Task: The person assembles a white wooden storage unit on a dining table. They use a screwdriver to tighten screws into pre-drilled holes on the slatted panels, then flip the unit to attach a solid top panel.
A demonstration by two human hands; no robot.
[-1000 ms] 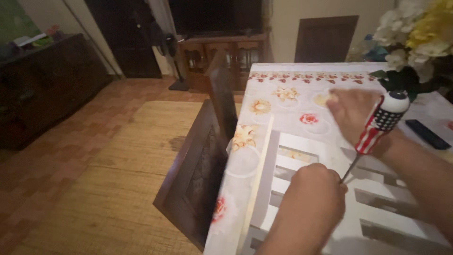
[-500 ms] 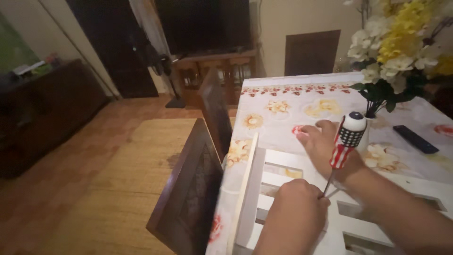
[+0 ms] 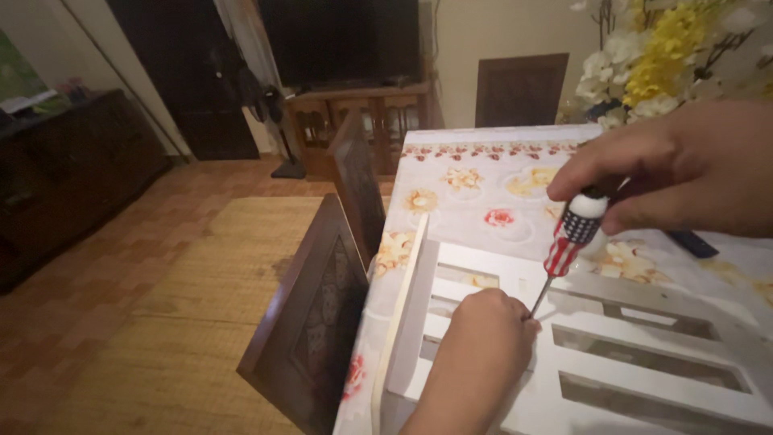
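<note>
A person's right hand [image 3: 684,165] closes its grip around the handle of a screwdriver [image 3: 566,246] with a red, white and blue handle, held above a white slatted wooden frame [image 3: 612,354] that lies flat on the table [image 3: 483,185]. The tool's long axis slopes from the handle at upper right down to the tip at lower left, where the shaft meets the frame just beside the left hand [image 3: 483,346]. That hand, its grip curled shut, rests on a frame rail; whether it pinches anything cannot be told. The tip is thus nearer the left hand, the handle nearer the right. A floral cloth covers the table; dark wooden chairs [image 3: 314,322] stand along its left edge.
</note>
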